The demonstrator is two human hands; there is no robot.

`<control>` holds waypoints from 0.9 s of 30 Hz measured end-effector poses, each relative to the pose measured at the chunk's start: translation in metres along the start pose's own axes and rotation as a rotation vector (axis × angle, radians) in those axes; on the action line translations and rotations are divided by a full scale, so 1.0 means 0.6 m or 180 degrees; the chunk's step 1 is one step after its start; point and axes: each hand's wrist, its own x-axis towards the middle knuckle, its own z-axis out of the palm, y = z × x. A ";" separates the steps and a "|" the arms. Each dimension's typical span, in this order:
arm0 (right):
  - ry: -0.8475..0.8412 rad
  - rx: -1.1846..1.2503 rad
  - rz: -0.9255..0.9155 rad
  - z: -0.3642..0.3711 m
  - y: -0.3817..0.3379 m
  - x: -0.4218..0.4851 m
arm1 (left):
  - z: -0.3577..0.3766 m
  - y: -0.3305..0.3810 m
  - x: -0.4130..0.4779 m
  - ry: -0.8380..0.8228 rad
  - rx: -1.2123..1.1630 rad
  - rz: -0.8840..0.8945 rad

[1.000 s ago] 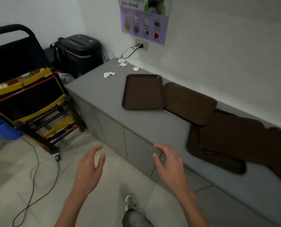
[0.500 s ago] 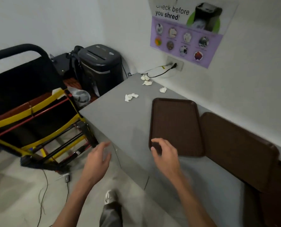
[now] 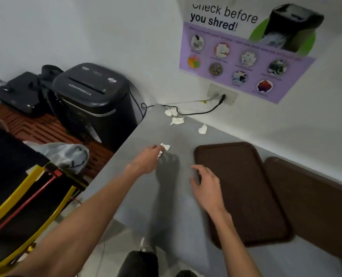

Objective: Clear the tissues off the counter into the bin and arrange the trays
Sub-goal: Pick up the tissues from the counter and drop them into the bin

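The likeliest slip is a weak hold. The crumpled tissue (image 3: 165,146) is light and loose, and the left hand (image 3: 146,159) is catching only its near end, so it may be tearing or dropping out on the way to the bin, more so because the hand is blurring with speed. Which container is serving as the bin is not plain: a shredder (image 3: 92,96) is standing past the end of the bench (image 3: 174,196), and a grey bag (image 3: 66,154) is sagging beside it, lower down. A tissue let go short of either would be landing on the floor. Three other tissues (image 3: 177,120) are lying farther back near the wall, the rearmost touching a black cable (image 3: 198,111), so a hasty sweep there may be snagging the cord. The left hand's fingers are drawing together on the crumpled tissue, white paper showing both beyond and beneath them, and it reads as a pinch, though blur is making that uncertain. The right hand (image 3: 205,182) is holding nothing, its fingers apart and relaxed, their tips hovering at or resting on the left rim of the near tray (image 3: 242,186). That tray is lying flat on the bench, with a second tray (image 3: 310,196) just beside it.
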 end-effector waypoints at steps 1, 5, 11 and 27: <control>0.0003 -0.0016 0.0035 0.010 -0.008 0.021 | 0.006 -0.014 0.031 -0.0053 0.0011 0.0054; -0.0092 -0.0257 0.0112 0.032 -0.035 0.115 | 0.058 -0.060 0.105 0.0082 0.0063 0.0439; -0.0043 -0.0828 0.0598 0.038 -0.028 0.313 | 0.088 -0.071 0.060 0.0330 -0.0198 0.0434; -0.0521 -0.1581 0.0521 0.143 -0.038 0.287 | 0.152 -0.067 0.008 0.0068 0.0637 0.0075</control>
